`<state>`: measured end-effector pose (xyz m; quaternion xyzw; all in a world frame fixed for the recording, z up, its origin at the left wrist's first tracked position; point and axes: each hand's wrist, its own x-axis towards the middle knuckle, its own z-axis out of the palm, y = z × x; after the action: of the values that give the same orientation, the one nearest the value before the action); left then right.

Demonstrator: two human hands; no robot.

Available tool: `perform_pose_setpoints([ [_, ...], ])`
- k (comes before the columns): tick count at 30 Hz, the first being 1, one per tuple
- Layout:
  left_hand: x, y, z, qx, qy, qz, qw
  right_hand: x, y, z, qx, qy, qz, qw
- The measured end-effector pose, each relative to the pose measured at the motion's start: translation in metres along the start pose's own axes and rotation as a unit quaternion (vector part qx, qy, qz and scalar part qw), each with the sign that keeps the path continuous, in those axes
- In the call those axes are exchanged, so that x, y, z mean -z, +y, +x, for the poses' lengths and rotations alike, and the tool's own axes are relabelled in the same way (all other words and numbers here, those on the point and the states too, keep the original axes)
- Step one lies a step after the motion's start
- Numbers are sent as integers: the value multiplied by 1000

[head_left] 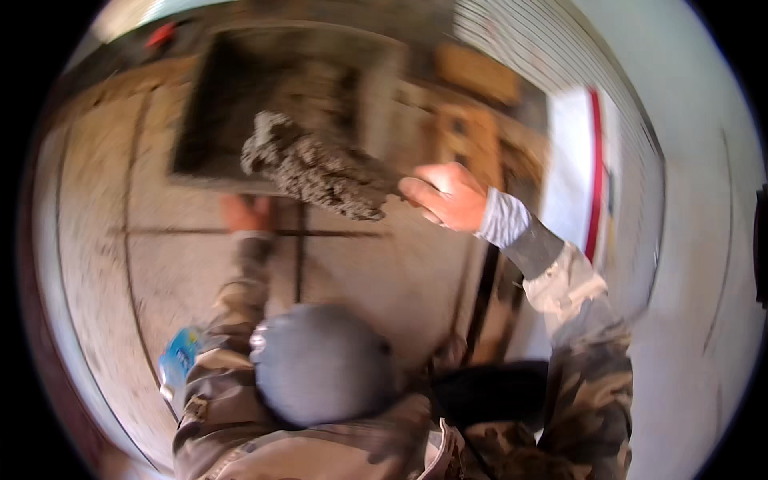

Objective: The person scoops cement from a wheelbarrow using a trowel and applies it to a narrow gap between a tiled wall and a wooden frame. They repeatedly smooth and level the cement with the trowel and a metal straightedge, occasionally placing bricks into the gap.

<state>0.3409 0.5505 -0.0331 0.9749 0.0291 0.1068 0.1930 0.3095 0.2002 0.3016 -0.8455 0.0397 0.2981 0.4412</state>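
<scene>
My right hand [448,196] is closed around the handle of a trowel, its blade buried under a thick heap of wet grey mortar [316,172]. The loaded blade hangs over the near side of a dark rectangular mortar trough [180,170], pointing left. More mortar lies inside the trough, blurred. My left hand [246,214] is down at the trough's near edge, by the joints of large beige tiles [184,264]. Motion blur smears its fingers, so I cannot make out whether they grip the rim.
A blue-labelled plastic bottle [178,356] stands beside my left forearm. Bricks [478,74] lie right of the trough, near a white panel with a red stripe [594,172]. A ribbed, pale wall surface [528,40] rises behind. Something red [162,34] sits far left.
</scene>
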Motion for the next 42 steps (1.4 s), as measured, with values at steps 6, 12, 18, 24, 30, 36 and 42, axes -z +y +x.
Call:
perform_pose_setpoints([
  [6, -12, -39, 41, -39, 10, -7, 999, -27, 157, -247, -47, 175, -40, 983],
  [12, 45, -40, 15, -241, -145, 161, 946, -186, 287, -452, -333, 345, 117, 870],
  [18, 145, 29, -15, -313, -404, 102, 854, -288, 361, -504, -420, 445, 157, 775],
  [24, 202, 207, -8, -381, -608, 93, 690, -282, 435, -490, -351, 553, 9, 755],
  [30, 231, 357, -24, -392, -667, 114, 623, -311, 479, -483, -411, 559, -20, 720],
  [36, 179, 476, -137, -503, -738, 29, 448, -295, 425, -493, -367, 513, 28, 775],
  [42, -3, 477, -320, 50, -861, -195, 467, -272, 422, -465, -323, 531, 83, 779],
])
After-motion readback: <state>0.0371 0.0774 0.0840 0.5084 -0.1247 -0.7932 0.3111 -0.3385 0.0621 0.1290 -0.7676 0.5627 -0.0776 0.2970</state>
